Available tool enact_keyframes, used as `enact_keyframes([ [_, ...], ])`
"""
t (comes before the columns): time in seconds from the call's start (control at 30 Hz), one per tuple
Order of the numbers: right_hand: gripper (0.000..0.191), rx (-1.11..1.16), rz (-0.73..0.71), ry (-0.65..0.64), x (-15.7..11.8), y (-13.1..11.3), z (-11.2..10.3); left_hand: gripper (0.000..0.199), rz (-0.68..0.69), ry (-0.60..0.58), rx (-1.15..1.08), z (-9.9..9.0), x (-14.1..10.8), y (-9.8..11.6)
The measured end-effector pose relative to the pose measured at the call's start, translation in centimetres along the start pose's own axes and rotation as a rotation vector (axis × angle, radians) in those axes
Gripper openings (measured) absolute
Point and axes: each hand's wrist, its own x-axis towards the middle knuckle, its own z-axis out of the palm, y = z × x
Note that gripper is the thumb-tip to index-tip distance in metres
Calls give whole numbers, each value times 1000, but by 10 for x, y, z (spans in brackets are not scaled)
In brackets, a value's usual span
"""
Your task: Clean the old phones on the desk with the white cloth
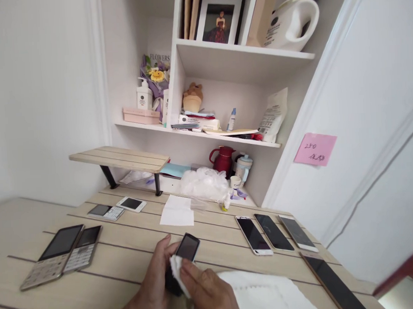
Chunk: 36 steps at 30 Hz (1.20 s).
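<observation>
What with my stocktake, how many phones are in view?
9: one phone in the left hand, four phones at picture left, four at picture right. Others may be hidden.

A single camera, worn on the head, looks from above the near part of the desk, facing forward and down across it. The left hand and right hand enter from the bottom of the frame, over the near part of the desk and close to the lens. Beyond the desk's far side, the view reaches the shelf unit, cut off at the top. It is wide enough to catch the left wall and right wall beside the desk. Behind the desk, the shelf lines slope down rightward.
</observation>
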Motion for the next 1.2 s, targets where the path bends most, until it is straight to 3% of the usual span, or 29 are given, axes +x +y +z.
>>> enact_keyframes([
  [0.13, 43, 11, -34, 13, -4, 0, 5, 38, -55, -41, -39, 0, 1, 3],
  [0.3, 60, 2, 92, -66, -15, 9, 0, 34, -69, -111, -103, 4, -2, 4],
  [0.53, 49, -16, -8, -6, -19, -3, 22, 35, -50, -85, -143, 1, -4, 7],
  [0.73, 57, -30, 49, -45, -19, 1, 16, 32, -50, -130, -148, 1, 0, 3],
  [0.83, 52, -6, 31, 6, -21, -5, 24, 33, -61, -140, -211, 0, 4, 1],
  [0.97, 37, 45, 135, 37, -23, -14, 35, 48, -111, -151, -195, 1, 4, 0],
  [1.1, 39, -68, 24, 9, -19, -10, 26, 47, -86, -180, -181, 5, 4, -2],
  [1.2, 46, -96, 54, -17, -14, -4, 16, 37, -76, -154, -185, 6, 5, -3],
])
